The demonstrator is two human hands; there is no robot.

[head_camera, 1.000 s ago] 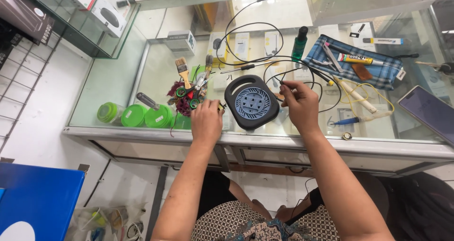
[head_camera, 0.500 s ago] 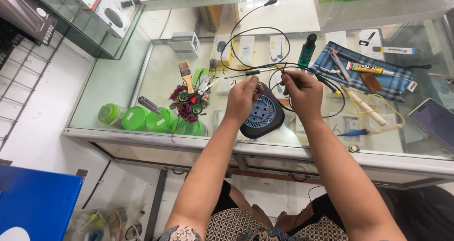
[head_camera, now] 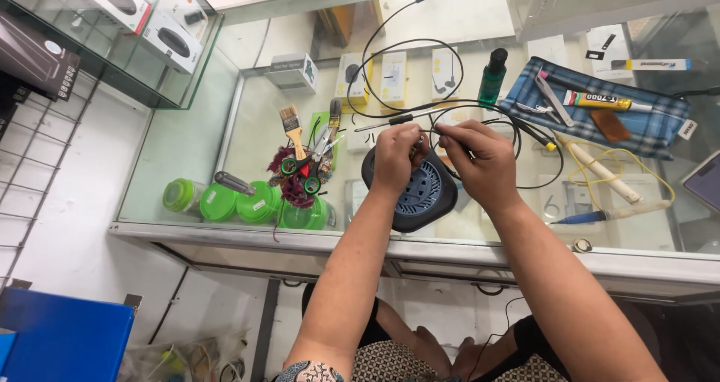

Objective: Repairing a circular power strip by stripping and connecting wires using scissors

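Where thin black wires (head_camera: 420, 74) coil, perhaps ribbed, round speaker (head_camera: 420, 191).

Black speaker (head_camera: 420, 194) is looking like matt plastic, counter (head_camera: 180, 149) is showing glossy glass, checked pouch (head_camera: 645, 119) is looking like cloth.

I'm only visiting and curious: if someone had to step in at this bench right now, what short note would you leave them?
Left hand: closed, pinching a thin black wire over the round dark device with a blue grille.
Right hand: fingers pinched on the same wire, close beside the left.
Device sits on the glass counter near its front edge; the wire loops away behind it.
Tools: brush and scissors in the holder to the left; checked cloth with a glue tube to the right.
Done: cannot tell. Left: wire work is in hand.
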